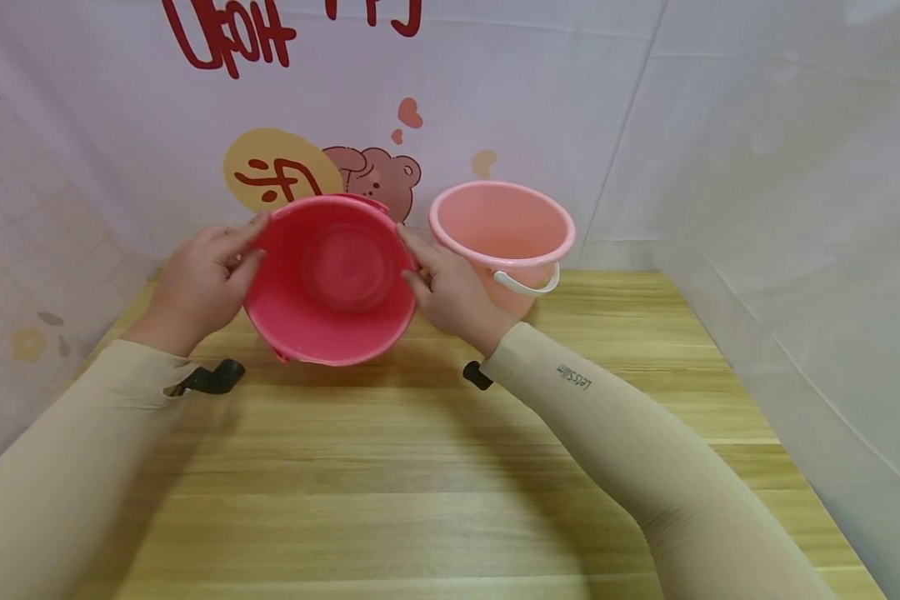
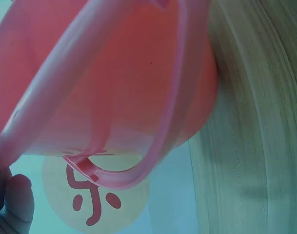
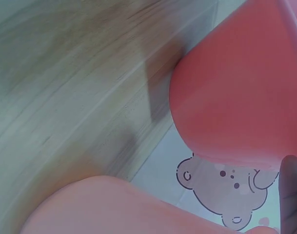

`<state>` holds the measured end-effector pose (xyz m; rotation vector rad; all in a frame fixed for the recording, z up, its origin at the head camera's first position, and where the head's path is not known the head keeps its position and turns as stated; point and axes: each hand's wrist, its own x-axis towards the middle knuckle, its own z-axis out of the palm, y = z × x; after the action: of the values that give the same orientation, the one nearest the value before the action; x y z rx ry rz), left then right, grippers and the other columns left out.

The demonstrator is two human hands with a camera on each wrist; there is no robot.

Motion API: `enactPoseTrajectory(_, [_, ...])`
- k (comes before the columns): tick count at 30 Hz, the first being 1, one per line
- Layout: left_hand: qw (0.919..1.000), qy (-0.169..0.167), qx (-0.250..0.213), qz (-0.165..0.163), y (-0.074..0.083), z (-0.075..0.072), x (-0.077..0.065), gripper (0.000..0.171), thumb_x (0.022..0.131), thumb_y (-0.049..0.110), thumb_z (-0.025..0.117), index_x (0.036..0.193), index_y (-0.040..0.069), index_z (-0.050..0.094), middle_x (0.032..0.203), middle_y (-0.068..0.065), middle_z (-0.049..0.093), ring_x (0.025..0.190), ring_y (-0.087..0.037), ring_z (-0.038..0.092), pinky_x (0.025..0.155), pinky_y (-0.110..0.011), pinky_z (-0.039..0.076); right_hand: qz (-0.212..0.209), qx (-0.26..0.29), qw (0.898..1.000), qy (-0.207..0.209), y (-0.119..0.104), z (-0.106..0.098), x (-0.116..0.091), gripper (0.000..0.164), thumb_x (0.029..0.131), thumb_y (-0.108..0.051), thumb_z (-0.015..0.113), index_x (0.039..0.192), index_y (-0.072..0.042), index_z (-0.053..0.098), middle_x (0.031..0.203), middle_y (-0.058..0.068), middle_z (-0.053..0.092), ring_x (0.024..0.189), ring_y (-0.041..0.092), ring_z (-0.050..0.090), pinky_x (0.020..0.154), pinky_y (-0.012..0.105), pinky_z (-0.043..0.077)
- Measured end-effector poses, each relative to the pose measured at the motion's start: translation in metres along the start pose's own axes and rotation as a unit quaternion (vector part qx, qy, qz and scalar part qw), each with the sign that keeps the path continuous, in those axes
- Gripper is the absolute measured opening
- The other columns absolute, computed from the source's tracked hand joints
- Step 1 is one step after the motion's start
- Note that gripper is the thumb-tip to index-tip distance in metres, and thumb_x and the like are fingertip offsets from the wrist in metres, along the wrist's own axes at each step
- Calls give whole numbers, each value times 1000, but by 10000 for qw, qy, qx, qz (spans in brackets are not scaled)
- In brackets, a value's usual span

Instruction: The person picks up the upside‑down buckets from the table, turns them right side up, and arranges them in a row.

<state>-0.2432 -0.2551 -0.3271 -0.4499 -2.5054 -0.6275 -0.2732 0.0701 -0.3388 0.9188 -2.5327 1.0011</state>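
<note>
A deep pink bucket (image 1: 330, 333) is tilted, its mouth facing the head camera and its inside bare. On the left side of its rim, my left hand (image 1: 202, 279) grips with thumb and fingers. My right hand (image 1: 453, 292) pinches the opposite side of the rim. The left wrist view shows the bucket's pink handle (image 2: 160, 141) hanging off its outer wall, with my left fingertips (image 2: 19, 200) at the rim. From the right wrist, the bucket's outer wall (image 3: 236, 92) appears close to the wooden table; whether it touches cannot be told.
Behind my right hand, a light pink bucket (image 1: 502, 221) with a white handle (image 1: 528, 287) stands upright on the wooden table (image 1: 360, 500). A white printed cloth (image 1: 555, 100) hangs at the back, with more cloth along both sides. Black straps show at both wrists.
</note>
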Motion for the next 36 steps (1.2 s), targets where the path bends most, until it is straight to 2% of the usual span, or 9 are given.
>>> enactPoseTrajectory(1, [10000,-7,-7,-18,0,-1,0,52,104,15,64,154,24,52,114,-21,68,91,-30,57,62,-24,44,41,9,10000,-22,0,0,0,66,104,-10,65,164,-15,38,101,9,72,79,16,66,72,25,56])
enactPoseTrajectory(6, [10000,-20,-29,-91,1,-2,1,53,104,16,65,155,23,52,119,-21,68,95,-32,60,64,-26,46,123,21,9999,-63,-1,-1,1,67,104,-10,65,165,-16,37,114,10,76,80,14,69,72,24,58])
enactPoseTrajectory(13, [9995,-161,-51,-282,-2,-1,0,58,104,17,65,159,23,47,124,-25,64,101,-40,61,72,-52,60,196,89,9997,-78,-4,-1,3,66,105,-10,63,165,-16,36,142,8,67,95,15,72,81,23,60])
enactPoseTrajectory(16, [9994,-198,12,-279,-4,-2,-1,59,104,19,65,160,24,46,122,-25,64,98,-39,61,66,-43,57,249,124,9996,-73,-6,-1,5,65,106,-11,62,165,-16,36,152,5,61,98,14,71,82,22,61])
enactPoseTrajectory(23, [9992,-263,-134,-265,-8,-4,-3,61,103,18,66,160,24,45,118,-23,65,91,-38,68,59,-11,41,539,349,9979,-50,-8,-3,7,65,106,-12,61,165,-21,37,136,9,70,83,13,70,70,23,60])
enactPoseTrajectory(26, [9989,-297,-162,-310,-7,-4,-2,61,103,19,66,160,24,44,118,-23,65,91,-39,69,60,-10,41,604,263,9978,-51,-7,-3,7,65,106,-14,62,165,-22,37,136,9,71,84,13,70,71,23,60])
enactPoseTrajectory(29, [9987,-333,-96,-371,-7,-4,-2,61,104,20,65,161,25,43,117,-24,65,95,-39,67,62,-17,45,643,265,9976,-75,-7,-3,7,65,106,-15,62,165,-22,37,134,10,71,85,13,70,72,23,60])
enactPoseTrajectory(32, [9984,-350,-64,-444,-5,-4,-1,61,104,21,65,161,26,43,119,-24,65,98,-38,64,64,-23,47,612,299,9976,-115,-7,-2,5,67,106,-16,64,166,-22,35,121,9,74,82,14,69,72,24,60])
enactPoseTrajectory(36, [9983,-302,-109,-491,-5,-5,0,59,104,21,64,160,26,44,117,-24,66,99,-38,64,64,-16,43,592,340,9973,-252,-5,0,1,72,105,-19,65,168,-26,31,107,6,74,77,13,68,70,24,59])
